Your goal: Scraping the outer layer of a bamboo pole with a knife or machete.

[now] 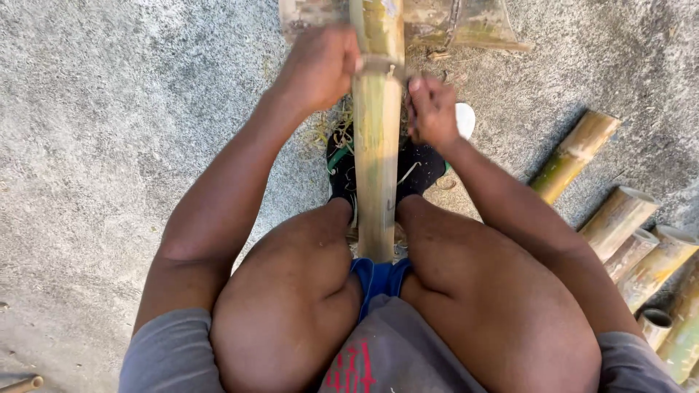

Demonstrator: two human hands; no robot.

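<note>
Between the knees at frame centre, bamboo pole [376, 167] clamped upright; keep it pinned. Higher up, left hand [320, 67] clenched on a blade's handle, right hand [431, 110] pinching its other end; press evenly. Right edge: cut bamboo sections [626, 218].

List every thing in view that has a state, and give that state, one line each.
Bamboo pole: upright between the knees, gripped near a node.
Left hand: closed in a fist against the pole's left side; blurred.
Right hand: fingers pinched at the pole's right side; what they pinch cannot be told.
Cut bamboo pieces: lying on the concrete ground at right, hollow ends showing.
Black shoes: on the feet, flanking the pole.
</note>
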